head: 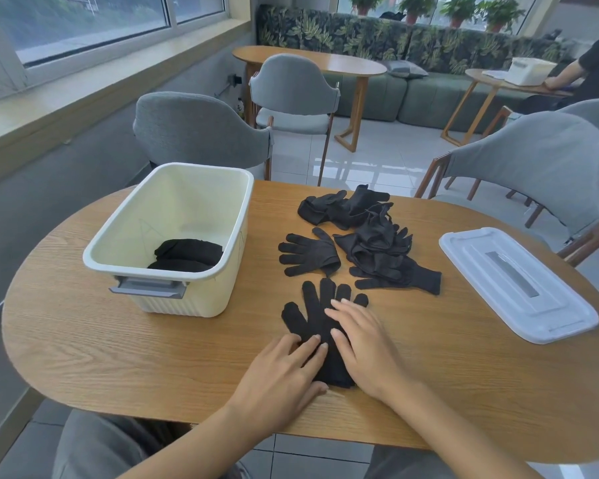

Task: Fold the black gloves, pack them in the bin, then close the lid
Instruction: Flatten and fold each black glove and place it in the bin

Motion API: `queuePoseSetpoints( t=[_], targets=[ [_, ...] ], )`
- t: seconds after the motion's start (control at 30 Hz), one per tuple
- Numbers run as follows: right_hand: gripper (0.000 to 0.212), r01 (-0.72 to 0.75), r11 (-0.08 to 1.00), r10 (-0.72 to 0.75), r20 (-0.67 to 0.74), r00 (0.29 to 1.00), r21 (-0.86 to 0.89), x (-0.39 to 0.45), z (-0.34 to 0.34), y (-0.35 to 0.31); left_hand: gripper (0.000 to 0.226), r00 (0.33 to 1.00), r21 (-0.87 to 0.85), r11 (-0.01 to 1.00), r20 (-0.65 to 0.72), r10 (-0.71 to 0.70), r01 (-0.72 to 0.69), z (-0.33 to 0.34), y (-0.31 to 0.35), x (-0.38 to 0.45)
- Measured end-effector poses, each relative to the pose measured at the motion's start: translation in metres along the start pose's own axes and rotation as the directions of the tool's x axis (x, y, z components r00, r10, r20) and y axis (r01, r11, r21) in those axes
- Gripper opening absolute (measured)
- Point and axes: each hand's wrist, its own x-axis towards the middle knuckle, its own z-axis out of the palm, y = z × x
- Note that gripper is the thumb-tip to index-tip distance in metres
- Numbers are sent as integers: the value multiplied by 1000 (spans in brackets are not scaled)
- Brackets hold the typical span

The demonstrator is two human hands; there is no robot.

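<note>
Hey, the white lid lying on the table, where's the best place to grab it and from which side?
Take the lid by its long raised rim, probably from the right, nearest the right hand. It lies flat, so a thumb over the lip should pinch it.

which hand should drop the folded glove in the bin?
Left, likely. The bin sits on the left side of the table, nearer the left hand. Both hands press flat on the glove; the right hand would need to cross over.

Windows (94, 25): big, bright daylight
Floor (370, 160): shiny pale tiles
Chairs (201, 129): grey, soft
Sofa (370, 39): leafy green back
Plants (457, 8): in pots
</note>
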Motion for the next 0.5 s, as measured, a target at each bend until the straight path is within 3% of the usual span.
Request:
queuePoseSetpoints(
  t=[0.1,0.23,0.37,0.5],
  targets=[
    [34,61,998,-60,-75,995,23,-28,-5,-5,57,999,18,1000,-33,7,-6,1,3,0],
    [39,170,985,-170,-18,985,-33,-57,-12,-8,52,997,43,998,-59,49,-46,2,5,-1],
    [46,203,971,-199,45,979,-125,-66,-14,-8,51,997,60,996,-41,67,-65,3,6,2],
    [49,187,963,-195,-21,981,-192,-62,-4,-10,50,999,4,999,-13,45,-45,0,5,5]
  ],
)
